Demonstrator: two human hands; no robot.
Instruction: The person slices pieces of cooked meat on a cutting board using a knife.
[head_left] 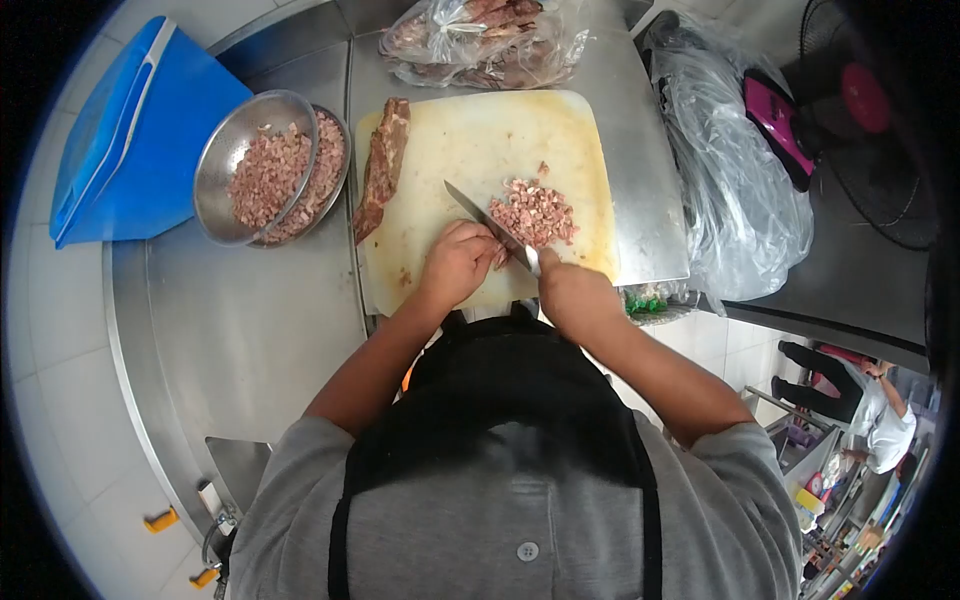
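My right hand [578,297] is closed around the white handle of a kitchen knife [487,221], whose blade points up and left across the board. Curled beside the blade, my left hand [458,264] presses its fingertips on a small piece of meat [501,258], partly hidden by the fingers. A pile of diced meat [532,212] lies just beyond the knife on a worn, yellowed cutting board [470,130]. One long dark-edged slab of meat [384,170] rests along the board's left edge.
Two metal bowls of diced meat, the front one a colander [215,185], stand left beside a blue box [170,150]. Bagged meat [485,45] lies behind the board. Clear plastic bags [735,190] and a fan [865,100] are at right. Another person [880,420] stands far right.
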